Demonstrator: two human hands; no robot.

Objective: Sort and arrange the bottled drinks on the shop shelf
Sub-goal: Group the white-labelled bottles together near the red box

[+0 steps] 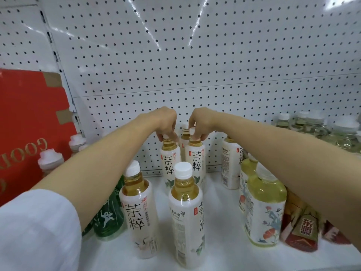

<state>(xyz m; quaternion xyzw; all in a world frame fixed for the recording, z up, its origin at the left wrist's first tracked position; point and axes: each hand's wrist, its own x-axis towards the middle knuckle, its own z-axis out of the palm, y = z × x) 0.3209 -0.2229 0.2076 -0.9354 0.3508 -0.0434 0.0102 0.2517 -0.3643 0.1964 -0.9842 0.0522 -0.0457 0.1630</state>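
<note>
Several white-labelled tea bottles with white caps stand on the white shelf (220,222). My left hand (166,122) grips the cap of the back-left tea bottle (169,163). My right hand (200,122) grips the cap of the tea bottle beside it (196,161). A third bottle (184,137) stands behind these two, mostly hidden. Two more tea bottles stand upright near the front, one on the left (139,214) and one in the middle (186,218). Another tea bottle (231,165) stands at the right, its back label facing me.
A green bottle (109,218) sits under my left forearm. A yellow-green flower-label bottle (263,208) and dark red bottles (300,231) stand under my right arm. A red carton (29,122) fills the left. Pale bottles (320,128) line the back right. A pegboard wall (195,65) backs the shelf.
</note>
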